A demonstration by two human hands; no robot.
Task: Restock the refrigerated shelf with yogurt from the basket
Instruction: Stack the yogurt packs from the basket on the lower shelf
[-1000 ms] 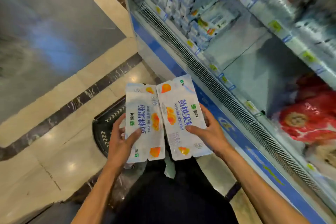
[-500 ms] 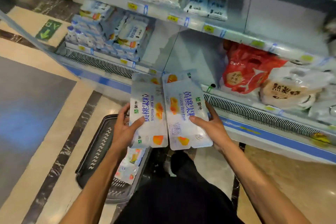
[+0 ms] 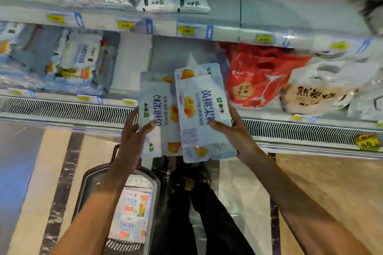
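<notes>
The left hand (image 3: 132, 130) grips one yogurt pack (image 3: 158, 114); beside it, the right hand (image 3: 236, 132) grips another pack (image 3: 202, 109), both thumbs on top.

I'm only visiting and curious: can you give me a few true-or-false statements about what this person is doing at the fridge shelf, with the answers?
1. The left hand grips the left yogurt pack, and the right hand grips the right yogurt pack. True.
2. The basket on the floor holds nothing. False: more packs lie in it.
3. A red bag sits on the shelf, to the right of the two held packs. True.
4. Both held packs already lie on the shelf. False: they are held in the air in front of it.
</notes>
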